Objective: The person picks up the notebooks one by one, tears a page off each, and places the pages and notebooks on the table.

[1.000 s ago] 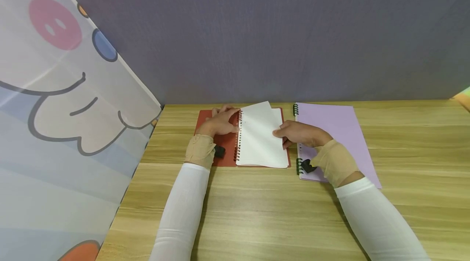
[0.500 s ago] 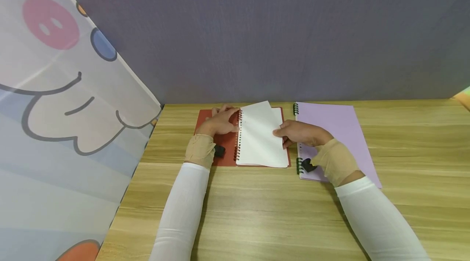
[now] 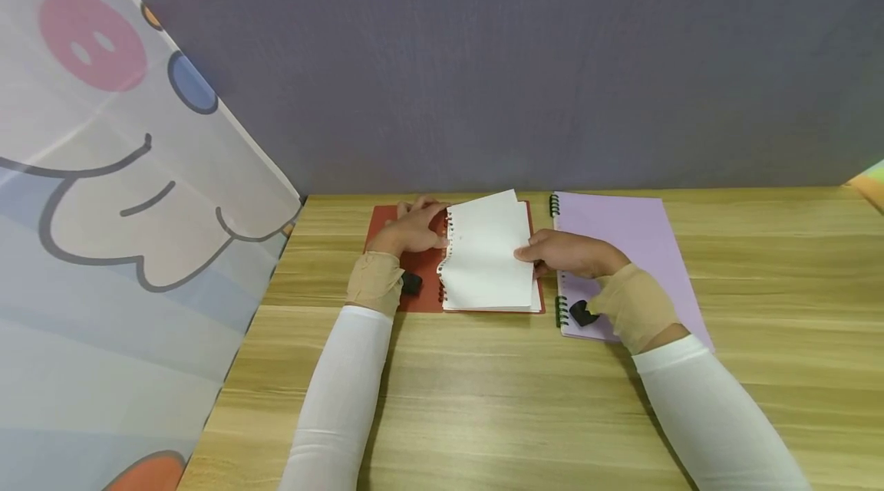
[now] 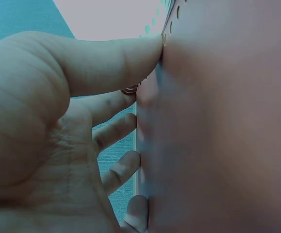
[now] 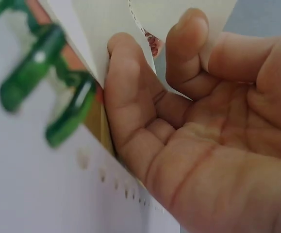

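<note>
A spiral notebook with a red cover (image 3: 430, 276) lies opened out on the table. My left hand (image 3: 413, 234) rests on that cover, its fingertips pressing down and its thumb (image 4: 116, 63) straight against the coil edge. With thumb and index finger my right hand (image 3: 572, 253) pinches the right edge of a loose-looking white page (image 3: 486, 249). This page sits skewed over the pages below and buckles at its lower left, where its holed edge stands off the coil. In the right wrist view, the curled lower fingers (image 5: 130, 97) touch the notebook's side.
Close by on the right lies a purple spiral notebook (image 3: 621, 222) with green coils (image 5: 38, 63), partly under my right wrist. A grey wall panel (image 3: 518, 69) rises behind the wooden table (image 3: 483, 399). A cartoon-printed sheet (image 3: 159, 245) borders the left side.
The page in my right hand has shifted slightly right. Its lower left edge has come away from the coil and now buckles. Both hands stay nearly in place.
</note>
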A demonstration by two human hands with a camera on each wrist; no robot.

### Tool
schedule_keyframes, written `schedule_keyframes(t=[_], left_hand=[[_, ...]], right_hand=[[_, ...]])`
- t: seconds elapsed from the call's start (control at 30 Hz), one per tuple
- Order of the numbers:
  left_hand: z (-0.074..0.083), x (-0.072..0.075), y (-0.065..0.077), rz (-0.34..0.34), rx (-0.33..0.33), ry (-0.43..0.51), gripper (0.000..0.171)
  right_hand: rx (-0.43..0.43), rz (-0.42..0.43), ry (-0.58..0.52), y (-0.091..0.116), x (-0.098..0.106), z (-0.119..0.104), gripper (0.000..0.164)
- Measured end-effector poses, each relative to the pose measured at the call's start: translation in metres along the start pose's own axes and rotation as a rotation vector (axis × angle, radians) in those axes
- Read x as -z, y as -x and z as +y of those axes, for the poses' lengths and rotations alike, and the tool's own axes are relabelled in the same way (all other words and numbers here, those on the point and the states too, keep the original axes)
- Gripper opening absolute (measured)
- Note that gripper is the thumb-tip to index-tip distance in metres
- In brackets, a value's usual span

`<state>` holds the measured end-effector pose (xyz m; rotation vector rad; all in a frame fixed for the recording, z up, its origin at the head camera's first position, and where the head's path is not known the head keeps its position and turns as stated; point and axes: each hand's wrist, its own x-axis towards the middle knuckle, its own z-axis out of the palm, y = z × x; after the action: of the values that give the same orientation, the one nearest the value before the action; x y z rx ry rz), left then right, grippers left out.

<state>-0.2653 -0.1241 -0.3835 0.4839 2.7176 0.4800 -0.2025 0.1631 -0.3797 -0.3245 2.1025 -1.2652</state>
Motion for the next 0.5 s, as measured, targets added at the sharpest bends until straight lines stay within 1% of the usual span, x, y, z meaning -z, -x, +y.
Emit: schedule_keyframes(t=[0.17,0.33,0.5], left_hand=[[-0.0013,-0.0008,0.0008,0.0,-0.005,0.001,0.073],[-0.0014,-0.0006,0.0011,0.005,-0.005,-0.006,0.072],[0.0,-0.0002,0.0013,0.008,-0.004,-0.013,0.073]], right_hand=[[-0.002,0.009,-0.015,-0.0019,-0.0009,0.0008,0.034],[0.015,-0.003,-0.047,-0.002,-0.0002,0.0006,0.036],[0.002,-0.002,-0.07,-0.0021,0.0017,0.0013,0.029]])
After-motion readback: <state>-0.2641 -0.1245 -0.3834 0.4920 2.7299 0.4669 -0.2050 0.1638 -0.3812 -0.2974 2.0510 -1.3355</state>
